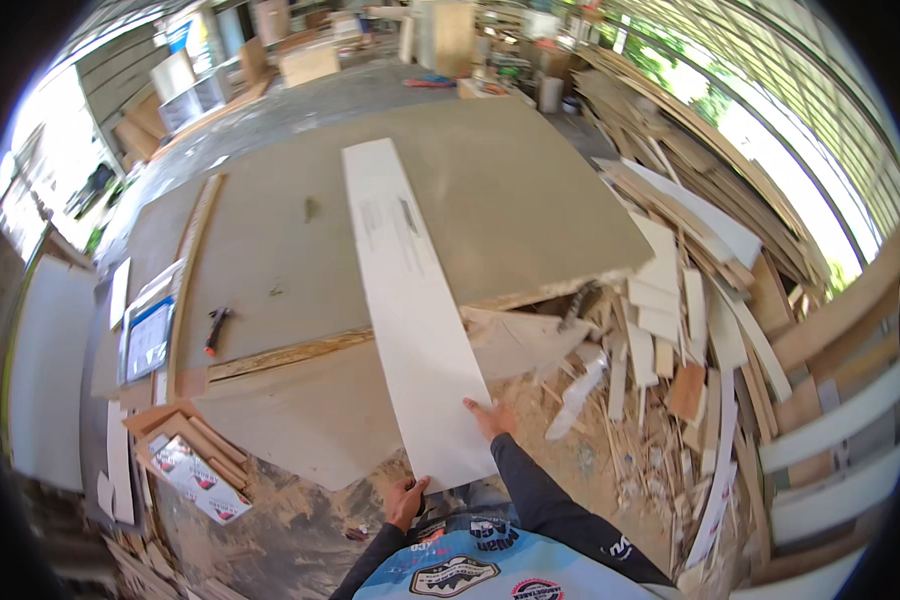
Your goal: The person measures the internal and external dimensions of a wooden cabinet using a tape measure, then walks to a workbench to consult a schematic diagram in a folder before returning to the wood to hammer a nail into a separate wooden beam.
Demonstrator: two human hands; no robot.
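A long white board [410, 270] with dark smudges near its far part lies across the brown sheet-topped work table [530, 190]. Its near end juts past the table edge toward my body. At the near left corner, my left hand [406, 502] is closed on the board. My right hand [490, 418] grips the right edge a little farther up, thumb over the top face and the other fingers mostly hidden. Left of the board, a dark cutter-like tool with an orange tip [217, 330] rests on the table.
A wooden strip [198, 250] and a blue-edged clear case [148, 340] lie at the table's left. Below them stands a carton of offcuts [202, 478]. Scrap strips [660, 300] and stacked boards [710, 170] crowd the right side. Wood debris [610, 450] covers the floor there.
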